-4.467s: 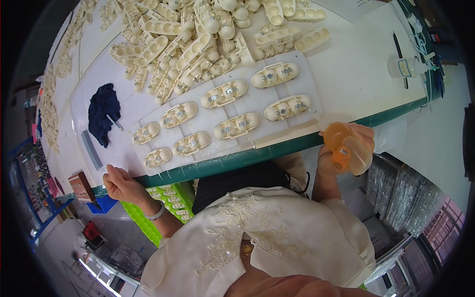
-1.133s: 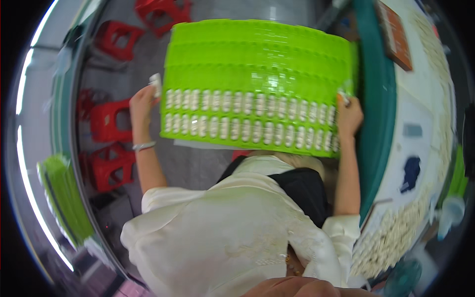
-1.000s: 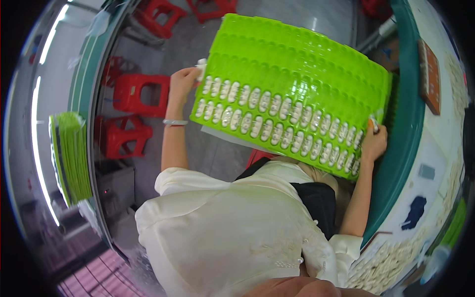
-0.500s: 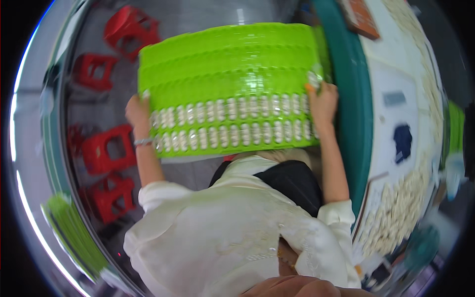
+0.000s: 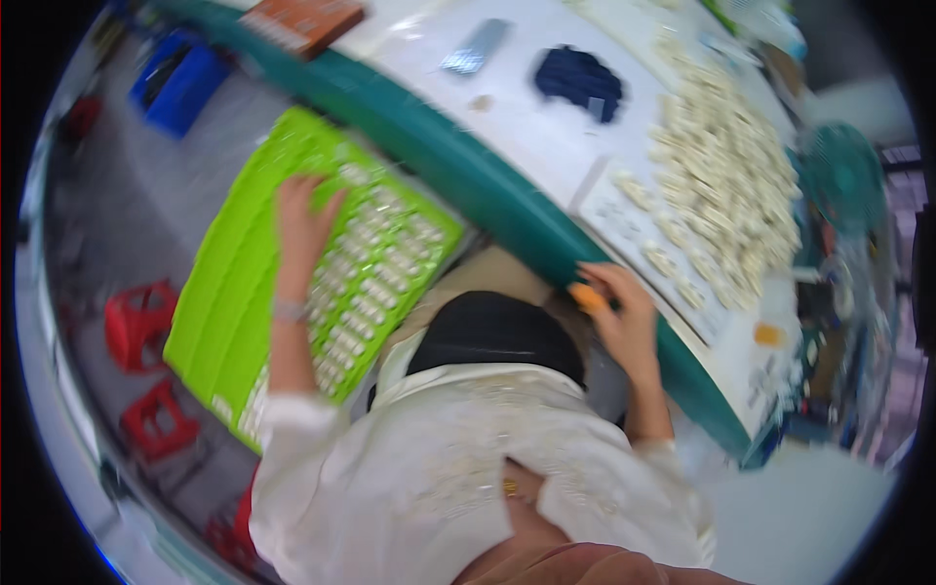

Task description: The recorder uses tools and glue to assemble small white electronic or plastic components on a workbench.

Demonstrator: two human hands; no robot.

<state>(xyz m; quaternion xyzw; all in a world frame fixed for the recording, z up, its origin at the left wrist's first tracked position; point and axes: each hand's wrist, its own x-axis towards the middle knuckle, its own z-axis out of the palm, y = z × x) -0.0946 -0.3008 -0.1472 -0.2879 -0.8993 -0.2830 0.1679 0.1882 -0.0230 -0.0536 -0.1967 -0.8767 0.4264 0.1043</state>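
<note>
A bright green tray (image 5: 229, 263) with ridged rows lies tilted at the left. Its right part holds several rows of small white oblong pieces (image 5: 375, 263) under a glossy surface. My left hand (image 5: 304, 219) is over the middle of the tray, thumb and fingers apart beside the pieces; blur hides whether it touches any. At the edge of the worktable, my right hand (image 5: 629, 317) has its fingers curled, with a small orange thing (image 5: 587, 298) at the thumb and fingertips. Its exact kind is too blurred to tell.
The white worktable (image 5: 517, 117) has a green padded edge (image 5: 468, 161). A heap of white pieces (image 5: 726, 185), a flat tray (image 5: 643, 263), a dark blue cloth (image 5: 580, 83) and an orange-brown box (image 5: 302, 21) lie on it. Red stools (image 5: 141, 327) and a blue bin (image 5: 180, 83) stand on the floor.
My view and body have turned toward the worktable. My right hand has let go of the tray's edge and moved to the table edge. My left hand has moved from the tray's edge over its middle.
</note>
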